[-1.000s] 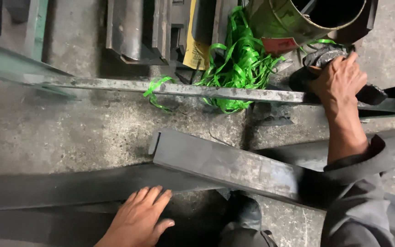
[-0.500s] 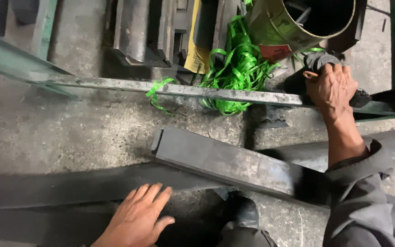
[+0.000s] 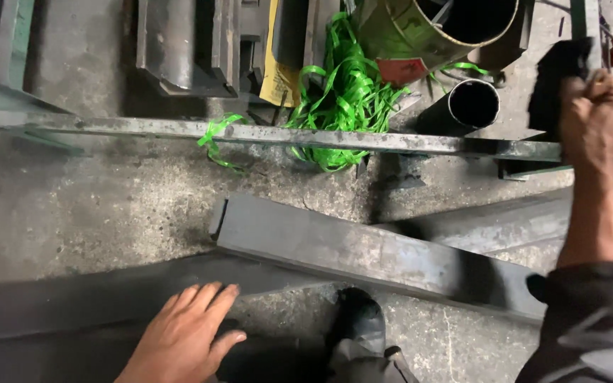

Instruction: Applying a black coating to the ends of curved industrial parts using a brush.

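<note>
The right hand [image 3: 597, 106] is gripping a dark, floppy piece of black cloth [image 3: 558, 78] in a closed fist, up near the right edge of the view. The grip is tight, with the fingers curled around the cloth. The cloth is sticking up out of the fist, and it is hanging just above the long, thin, rusty grey metal bar [image 3: 306, 136] that is lying across the concrete floor [image 3: 94, 206]. To do this well, the hand should be keeping the cloth bunched firmly so it is not slipping out.

The left hand [image 3: 186, 340] is lying flat and open, fingers spread, on a wide dark grey steel beam [image 3: 51, 301]. It is holding nothing.

Between the 2 hands, a dark rectangular steel tube [image 3: 363, 255] is lying at a slant. Behind the bar, a tangle of bright green plastic strapping [image 3: 345, 92] is sitting beside a round black pipe [image 3: 466, 106] and a green metal drum [image 3: 420, 28].
</note>
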